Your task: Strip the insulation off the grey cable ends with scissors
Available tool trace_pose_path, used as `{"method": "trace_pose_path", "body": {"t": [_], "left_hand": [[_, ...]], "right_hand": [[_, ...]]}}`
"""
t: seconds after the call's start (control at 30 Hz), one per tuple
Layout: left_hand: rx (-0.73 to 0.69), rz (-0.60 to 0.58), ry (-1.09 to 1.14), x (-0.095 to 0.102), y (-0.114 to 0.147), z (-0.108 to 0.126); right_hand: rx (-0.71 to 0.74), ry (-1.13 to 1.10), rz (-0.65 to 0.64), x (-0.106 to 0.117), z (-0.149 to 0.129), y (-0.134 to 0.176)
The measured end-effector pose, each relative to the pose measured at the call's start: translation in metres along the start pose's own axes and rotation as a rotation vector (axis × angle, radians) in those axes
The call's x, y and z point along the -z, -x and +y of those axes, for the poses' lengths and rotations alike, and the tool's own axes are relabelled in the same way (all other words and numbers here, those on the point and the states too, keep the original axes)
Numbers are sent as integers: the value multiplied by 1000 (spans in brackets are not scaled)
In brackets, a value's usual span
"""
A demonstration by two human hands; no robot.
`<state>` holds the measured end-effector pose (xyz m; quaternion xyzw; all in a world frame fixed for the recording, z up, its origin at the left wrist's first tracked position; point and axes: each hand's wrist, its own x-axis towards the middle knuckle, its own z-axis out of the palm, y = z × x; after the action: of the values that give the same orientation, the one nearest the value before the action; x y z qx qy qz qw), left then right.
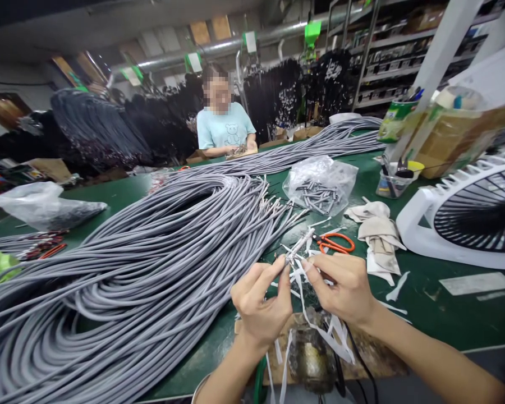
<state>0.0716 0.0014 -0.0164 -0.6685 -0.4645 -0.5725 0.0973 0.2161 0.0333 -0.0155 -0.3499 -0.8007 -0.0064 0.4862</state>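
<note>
My left hand (261, 306) is closed in a pinch on the stripped end of a grey cable (289, 258), thumb and forefinger pressed together. Close beside it, my right hand (343, 283) pinches white strip material (301, 280) at the same end; long white ribbons of it hang below. Exactly how the strip meets the wires is too fine to make out. Orange-handled scissors (340, 242) lie just beyond my right fingers. Below both hands sits a worn metal motor-like device (315, 362) on a wooden board (376, 353).
A big coil of grey cables (143, 264) covers the left of the green table (429, 306). Past my hands lies a plastic bag (320, 188) of short grey pieces. To the right are folded cloths (379, 235) and a white fan (421, 224). A person (227, 129) sits opposite.
</note>
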Motion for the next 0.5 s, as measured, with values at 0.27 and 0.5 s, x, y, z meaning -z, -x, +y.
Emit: {"method": "trace_pose_path", "body": {"t": [0.27, 0.5], "left_hand": [[-18, -73, -10, -2, 4, 3], [243, -249, -62, -8, 0, 0]], "right_hand": [[-190, -173, -107, 0, -1, -3], [216, -265, -24, 3, -17, 0]]}}
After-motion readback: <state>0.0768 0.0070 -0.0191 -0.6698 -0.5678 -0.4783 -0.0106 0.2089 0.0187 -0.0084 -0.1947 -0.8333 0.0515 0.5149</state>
